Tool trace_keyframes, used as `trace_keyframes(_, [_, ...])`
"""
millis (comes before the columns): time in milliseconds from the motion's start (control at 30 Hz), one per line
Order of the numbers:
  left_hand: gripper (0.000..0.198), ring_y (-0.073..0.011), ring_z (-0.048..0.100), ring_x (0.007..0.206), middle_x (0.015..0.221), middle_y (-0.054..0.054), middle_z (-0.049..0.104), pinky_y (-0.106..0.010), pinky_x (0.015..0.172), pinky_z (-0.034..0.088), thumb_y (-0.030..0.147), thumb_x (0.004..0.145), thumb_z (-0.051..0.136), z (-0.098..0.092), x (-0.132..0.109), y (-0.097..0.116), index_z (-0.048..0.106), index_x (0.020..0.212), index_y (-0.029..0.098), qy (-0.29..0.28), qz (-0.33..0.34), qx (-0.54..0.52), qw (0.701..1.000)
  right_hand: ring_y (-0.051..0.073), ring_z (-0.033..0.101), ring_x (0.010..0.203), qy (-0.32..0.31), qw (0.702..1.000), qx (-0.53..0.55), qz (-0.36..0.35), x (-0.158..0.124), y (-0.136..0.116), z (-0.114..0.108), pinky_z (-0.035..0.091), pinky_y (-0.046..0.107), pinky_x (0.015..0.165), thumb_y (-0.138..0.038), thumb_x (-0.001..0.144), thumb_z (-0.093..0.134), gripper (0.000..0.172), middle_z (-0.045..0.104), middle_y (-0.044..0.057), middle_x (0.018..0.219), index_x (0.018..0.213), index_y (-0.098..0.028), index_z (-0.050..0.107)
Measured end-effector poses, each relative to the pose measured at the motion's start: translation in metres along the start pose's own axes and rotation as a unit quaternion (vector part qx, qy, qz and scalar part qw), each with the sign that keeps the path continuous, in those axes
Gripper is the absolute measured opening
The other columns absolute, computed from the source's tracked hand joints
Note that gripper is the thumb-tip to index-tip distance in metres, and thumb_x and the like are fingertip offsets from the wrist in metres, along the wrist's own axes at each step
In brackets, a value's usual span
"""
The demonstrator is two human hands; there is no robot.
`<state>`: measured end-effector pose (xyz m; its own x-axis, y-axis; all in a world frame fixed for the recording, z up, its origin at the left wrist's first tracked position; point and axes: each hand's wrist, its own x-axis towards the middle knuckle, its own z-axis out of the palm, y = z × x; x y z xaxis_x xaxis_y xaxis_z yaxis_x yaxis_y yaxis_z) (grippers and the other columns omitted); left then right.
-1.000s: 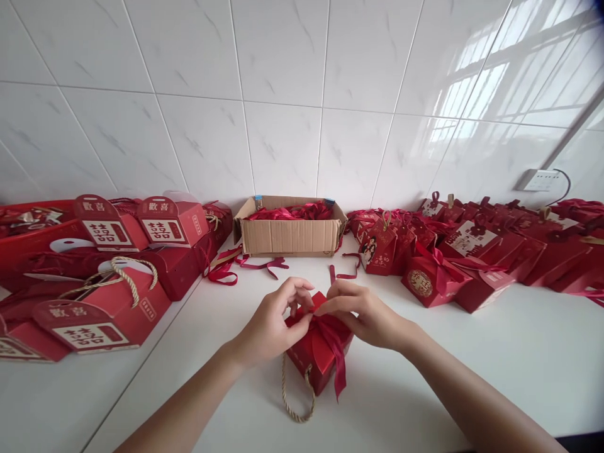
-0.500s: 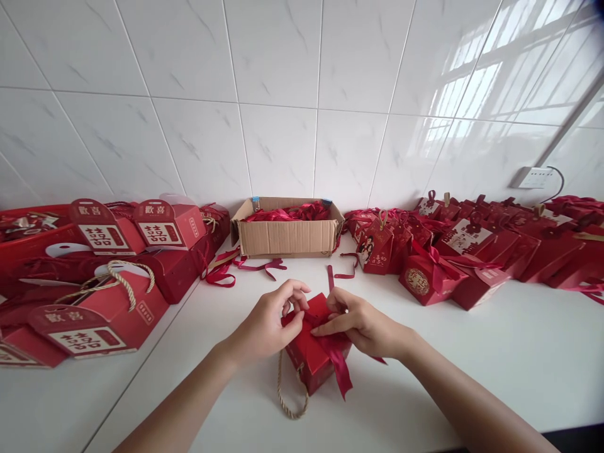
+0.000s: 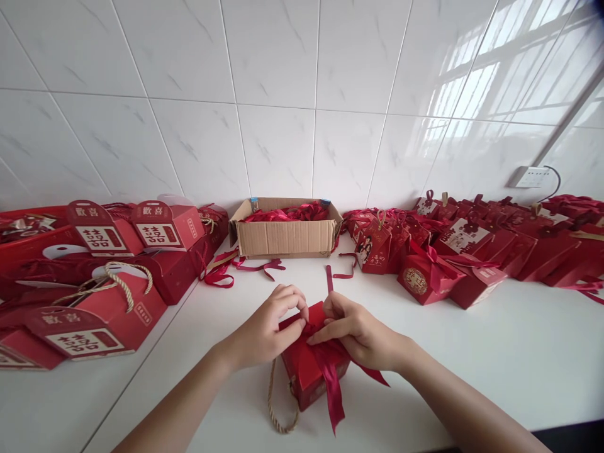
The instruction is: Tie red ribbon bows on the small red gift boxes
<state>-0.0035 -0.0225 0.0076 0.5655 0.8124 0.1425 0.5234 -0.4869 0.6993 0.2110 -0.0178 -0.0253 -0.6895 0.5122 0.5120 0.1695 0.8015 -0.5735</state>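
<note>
shiny cloth ribbon [image 3: 333,393], smooth card box [image 3: 302,365], glossy wall tiles [image 3: 274,50].

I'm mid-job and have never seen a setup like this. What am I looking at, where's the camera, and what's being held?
There's no machine: these are a person's bare hands, seen from one camera worn on their head, looking forward and down. The left hand and right hand meet over a red gift box with a rope handle. Both are at the dark red ribbon on top; how firmly either grips it is hidden. On the white table, an open cardboard box of ribbons stands by the tiled wall. More red gift boxes are grouped on the left and right.
</note>
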Motion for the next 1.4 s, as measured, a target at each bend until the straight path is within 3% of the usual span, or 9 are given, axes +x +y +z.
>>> trace_keyframes(100, [0.013, -0.0182, 0.045, 0.112, 0.111, -0.001, 0.052, -0.034, 0.098, 0.038, 0.02, 0.087, 0.041, -0.003, -0.002, 0.004, 0.049, 0.078, 0.022, -0.055, -0.029, -0.042, 0.997, 0.013, 0.046, 0.078, -0.001, 1.0, 0.01, 0.002, 0.001, -0.001, 0.0, 0.048, 0.027, 0.069, 0.007, 0.078, 0.041, 0.05, 0.041, 0.004, 0.085, 0.102, -0.024, 0.072])
trace_keyframes(200, [0.016, -0.0219, 0.029, 0.131, 0.138, -0.002, 0.037, -0.037, 0.103, 0.034, 0.028, 0.09, 0.039, -0.007, -0.004, 0.004, 0.052, 0.082, 0.022, -0.094, -0.047, -0.065, 0.992, 0.012, 0.046, 0.077, -0.001, 1.0, 0.012, 0.002, 0.0, -0.002, 0.0, 0.048, 0.027, 0.068, 0.007, 0.078, 0.042, 0.049, 0.041, 0.004, 0.085, 0.101, -0.024, 0.072])
trace_keyframes(300, [0.019, -0.0212, 0.016, 0.139, 0.147, 0.0, 0.027, -0.037, 0.105, 0.033, 0.027, 0.091, 0.037, -0.011, -0.005, 0.001, 0.054, 0.084, 0.023, -0.117, -0.046, -0.068, 0.99, 0.013, 0.045, 0.077, -0.001, 1.0, 0.001, 0.003, -0.001, 0.0, 0.002, 0.049, 0.028, 0.067, 0.004, 0.081, 0.042, 0.047, 0.04, 0.003, 0.084, 0.103, -0.025, 0.071])
trace_keyframes(467, [0.016, -0.0232, 0.015, 0.14, 0.144, -0.004, 0.034, -0.038, 0.1, 0.038, 0.013, 0.081, 0.04, -0.012, -0.005, 0.0, 0.053, 0.078, 0.022, -0.118, -0.04, -0.055, 0.991, 0.013, 0.045, 0.079, -0.005, 1.0, -0.015, 0.013, -0.002, 0.002, 0.003, 0.049, 0.028, 0.068, 0.0, 0.086, 0.041, 0.044, 0.041, 0.004, 0.086, 0.103, -0.026, 0.071])
trace_keyframes(667, [0.006, -0.0248, 0.022, 0.137, 0.14, -0.007, 0.04, -0.044, 0.103, 0.036, 0.016, 0.077, 0.053, -0.013, -0.004, 0.003, 0.052, 0.079, 0.022, -0.102, -0.006, -0.064, 0.993, 0.013, 0.044, 0.075, 0.007, 1.0, -0.005, -0.006, -0.001, 0.0, 0.002, 0.048, 0.028, 0.065, 0.002, 0.084, 0.04, 0.046, 0.04, 0.004, 0.083, 0.102, -0.026, 0.071])
trace_keyframes(967, [0.013, -0.0211, 0.032, 0.131, 0.138, -0.002, 0.043, -0.036, 0.099, 0.04, 0.018, 0.084, 0.043, -0.009, -0.004, 0.003, 0.055, 0.08, 0.023, -0.067, -0.012, -0.081, 0.994, 0.014, 0.049, 0.083, 0.007, 1.0, 0.014, 0.009, -0.001, -0.001, 0.003, 0.051, 0.031, 0.073, -0.003, 0.088, 0.04, 0.042, 0.045, 0.006, 0.089, 0.103, -0.027, 0.071])
trace_keyframes(1233, [0.013, -0.0239, 0.034, 0.124, 0.128, -0.002, 0.051, -0.043, 0.1, 0.036, 0.01, 0.067, 0.036, -0.002, 0.001, -0.005, 0.042, 0.068, 0.021, -0.041, -0.008, -0.109, 0.993, 0.014, 0.048, 0.081, 0.006, 1.0, 0.018, 0.022, -0.001, -0.001, 0.003, 0.05, 0.031, 0.073, -0.005, 0.088, 0.041, 0.041, 0.044, 0.005, 0.088, 0.102, -0.028, 0.071])
trace_keyframes(1400, [0.012, -0.0254, 0.036, 0.119, 0.12, -0.006, 0.054, -0.045, 0.098, 0.036, 0.022, 0.078, 0.047, -0.003, 0.001, -0.002, 0.043, 0.067, 0.02, -0.021, 0.009, -0.051, 0.998, 0.013, 0.046, 0.077, -0.003, 0.999, 0.018, 0.027, -0.002, -0.002, 0.003, 0.049, 0.029, 0.068, -0.005, 0.088, 0.044, 0.038, 0.04, 0.004, 0.084, 0.101, -0.027, 0.072])
